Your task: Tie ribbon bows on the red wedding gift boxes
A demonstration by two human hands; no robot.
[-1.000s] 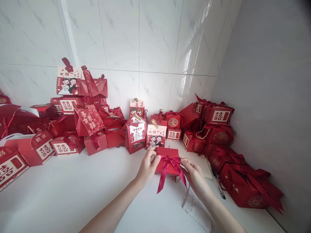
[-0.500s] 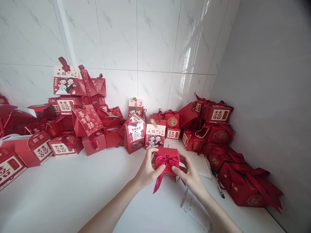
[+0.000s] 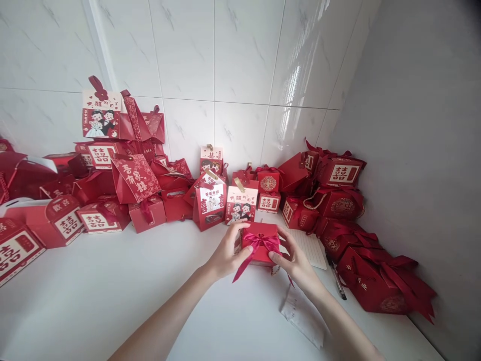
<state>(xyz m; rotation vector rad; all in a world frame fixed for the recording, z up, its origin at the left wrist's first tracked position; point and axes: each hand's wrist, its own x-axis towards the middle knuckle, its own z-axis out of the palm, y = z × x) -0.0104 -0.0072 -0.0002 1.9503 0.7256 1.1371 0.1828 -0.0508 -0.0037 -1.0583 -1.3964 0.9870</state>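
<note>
A small red gift box [image 3: 260, 256] with a dark pink ribbon bow [image 3: 260, 242] on its front is held between my two hands, above the white table [image 3: 158, 281]. My left hand [image 3: 230, 253] grips its left side, thumb by the bow and fingers around the side edge. On the right side, my right hand [image 3: 295, 258] has its thumb at the lower front, with the fingers behind the edge. One ribbon tail hangs down to the left, the other beside my right wrist. A bit of twisted cord shows under the box. Its back is hidden.
Several red boxes are piled along the tiled wall, such as a cartoon-couple box [image 3: 240, 205] and a large ribboned box [image 3: 376, 283] at right. A lined notepad [image 3: 313, 250], a pen [image 3: 338, 281] and a clear plastic packet [image 3: 302, 318] lie near my right arm.
The view has tilted slightly, so the scene sits a little higher. Both hands still hold the box; the thumbs have shifted slightly and the left ribbon tail swings further left.
</note>
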